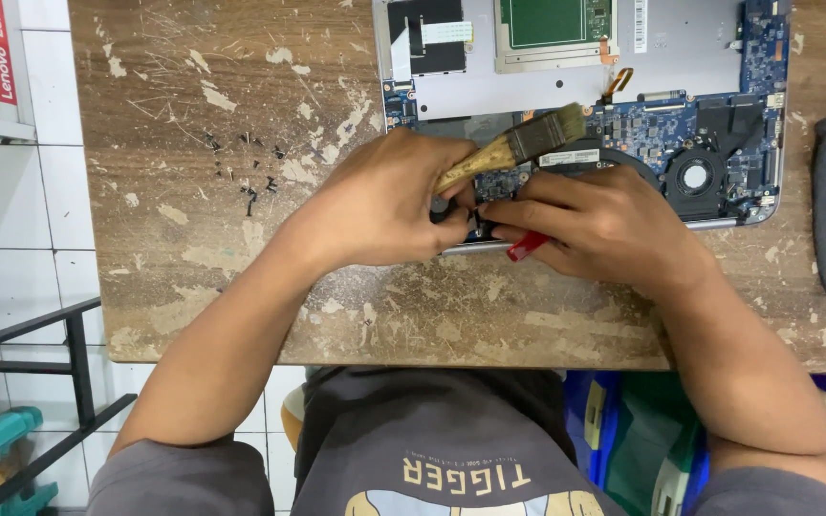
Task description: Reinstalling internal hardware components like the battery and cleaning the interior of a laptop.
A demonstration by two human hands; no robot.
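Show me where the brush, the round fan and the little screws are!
brush (528, 143), head view, on the metal band below the bristles.
round fan (695, 177), head view, on its white hub.
little screws (249, 196), head view, on one dark screw.

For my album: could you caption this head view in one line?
Both hands, left and right, work on an opened laptop, paintbrush between them, screws on a worn wooden table.

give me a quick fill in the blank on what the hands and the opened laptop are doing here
1. The left hand holds a ____ with a wooden handle.
2. The right hand grips a tool with a ____ handle.
3. The opened laptop lies on a worn ____ table.

Missing words: brush; red; wooden
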